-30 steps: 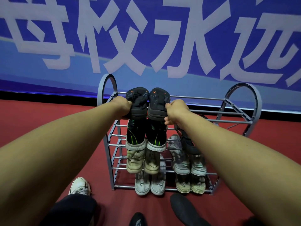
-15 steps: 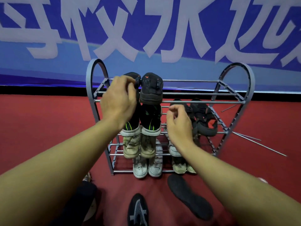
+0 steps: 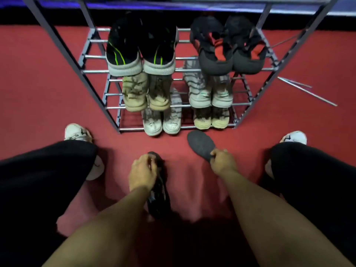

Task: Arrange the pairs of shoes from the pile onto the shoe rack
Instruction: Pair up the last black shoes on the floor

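A grey metal shoe rack [image 3: 90,72] stands on the red floor and carries several pairs of shoes. Black shoes with green stripes [image 3: 141,53] and black-and-red shoes [image 3: 229,51] sit on an upper tier. Lower tiers carry beige [image 3: 146,93], grey [image 3: 210,91] and white [image 3: 161,122] pairs. In front of the rack, my left hand [image 3: 141,173] grips a dark shoe [image 3: 158,199] lying on the floor. My right hand [image 3: 222,160] pinches the heel end of a dark grey shoe [image 3: 200,144] that lies sole up.
My knees in black trousers [image 3: 44,170] and my white sneakers [image 3: 77,132] flank the floor in front of the rack. Loose metal rods [image 3: 306,91] lie on the red floor to the right of the rack. A dark skirting runs along the wall behind.
Both hands left the black pair on the top tier and dropped to the floor. The view tilted down. Each hand has taken hold of a dark shoe.
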